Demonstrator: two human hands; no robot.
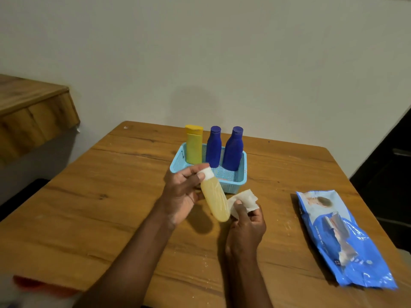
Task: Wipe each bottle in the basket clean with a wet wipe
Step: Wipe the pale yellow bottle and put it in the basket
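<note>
Holding pale yellow bottle in left hand grip, right hand pinching wipe, basket just behind.

My left hand and right hand are bare: no gloves, rings, watch or bracelets. Both my forearms are bare up to the bottom edge of the view, no sleeve showing. My fingernails are short and unpainted.

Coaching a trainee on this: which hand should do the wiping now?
Right. The right hand holds the wet wipe against the pale yellow bottle; the left hand grips its white-capped end.
</note>
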